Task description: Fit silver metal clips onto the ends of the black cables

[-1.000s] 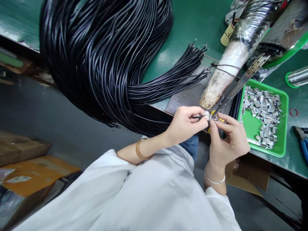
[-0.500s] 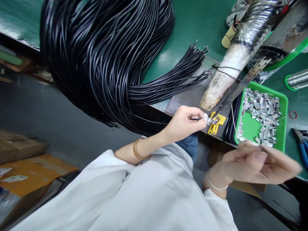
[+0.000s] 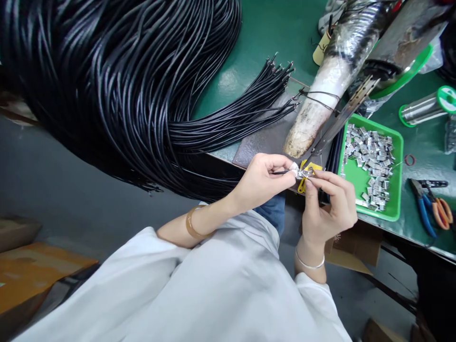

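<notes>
My left hand (image 3: pixel 267 183) is closed in a pinch on the end of a black cable (image 3: pixel 280 172), a white wrap on its fingertip. At that end sits a small silver metal connector (image 3: pixel 302 174). My right hand (image 3: pixel 329 202) has thumb and forefinger pinched at the connector's other end; whether they also hold a tiny part cannot be made out. Just behind the fingertips is a yellow clip-like piece (image 3: pixel 316 166), partly hidden. Beyond lies a large bundle of black cables (image 3: pixel 142 80), with stripped ends (image 3: pixel 285 69) pointing toward the right.
A green tray (image 3: pixel 399 190) holds many metal connectors (image 3: pixel 372 156). A white, film-wrapped tube (image 3: pixel 317 99) and a slotted metal bar (image 3: pixel 351 107) slant over the bench. At right are a solder spool (image 3: pixel 423 108), blue-handled pliers (image 3: pixel 423 209), an orange-handled tool (image 3: pixel 441 213) and a red ring (image 3: pixel 409 160).
My right hand has come left from beside the tray to the connector, and its fingers now pinch there. My left hand keeps its hold. The view has shifted to the right.
</notes>
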`<state>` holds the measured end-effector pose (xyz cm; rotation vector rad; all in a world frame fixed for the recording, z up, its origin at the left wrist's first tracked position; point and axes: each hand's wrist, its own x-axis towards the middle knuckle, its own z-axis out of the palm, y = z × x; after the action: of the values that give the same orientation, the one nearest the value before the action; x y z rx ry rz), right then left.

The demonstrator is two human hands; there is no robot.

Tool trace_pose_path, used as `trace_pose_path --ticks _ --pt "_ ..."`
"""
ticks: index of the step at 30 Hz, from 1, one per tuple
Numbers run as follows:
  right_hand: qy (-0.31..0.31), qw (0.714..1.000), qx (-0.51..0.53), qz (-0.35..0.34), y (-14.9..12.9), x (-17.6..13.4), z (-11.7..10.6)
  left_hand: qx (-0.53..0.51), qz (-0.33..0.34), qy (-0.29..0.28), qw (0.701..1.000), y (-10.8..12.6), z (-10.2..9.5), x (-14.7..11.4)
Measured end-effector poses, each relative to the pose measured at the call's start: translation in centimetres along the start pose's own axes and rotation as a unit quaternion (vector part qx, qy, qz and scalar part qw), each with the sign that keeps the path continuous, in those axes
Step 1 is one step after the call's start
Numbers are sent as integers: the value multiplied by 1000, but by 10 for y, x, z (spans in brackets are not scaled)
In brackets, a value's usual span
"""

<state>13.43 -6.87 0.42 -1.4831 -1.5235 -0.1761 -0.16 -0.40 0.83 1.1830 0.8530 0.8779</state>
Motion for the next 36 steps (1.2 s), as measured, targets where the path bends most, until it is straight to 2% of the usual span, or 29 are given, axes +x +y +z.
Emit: trace_pose_path --ticks 10,12,14,17,19,21,23,29,36 --pt "3 1000 8 -7 -1 4 2 -23 21 2 999 3 1 1" --pt "22 1000 16 -1 -1 5 3 -25 25 4 999 2 1 1" --pt "69 996 45 21 1 6 3 -20 22 7 1000 0 1 2" --pt "183 974 119 59 12 7 0 -1 12 8 1000 -5 1 3" --pt "258 951 166 42 22 8 -3 14 12 5 1000 -8 0 3" --pt "288 939 189 12 29 9 -7 19 15 4 1000 -8 0 3" --pt "264 945 191 8 29 9 -9 15 18 7 1000 -7 0 2" --pt "177 970 124 108 3 6 -9 6 10 8 1000 0 0 2" --pt "103 982 132 91 6 -1 -6 20 11 -13 1000 -7 -1 0"
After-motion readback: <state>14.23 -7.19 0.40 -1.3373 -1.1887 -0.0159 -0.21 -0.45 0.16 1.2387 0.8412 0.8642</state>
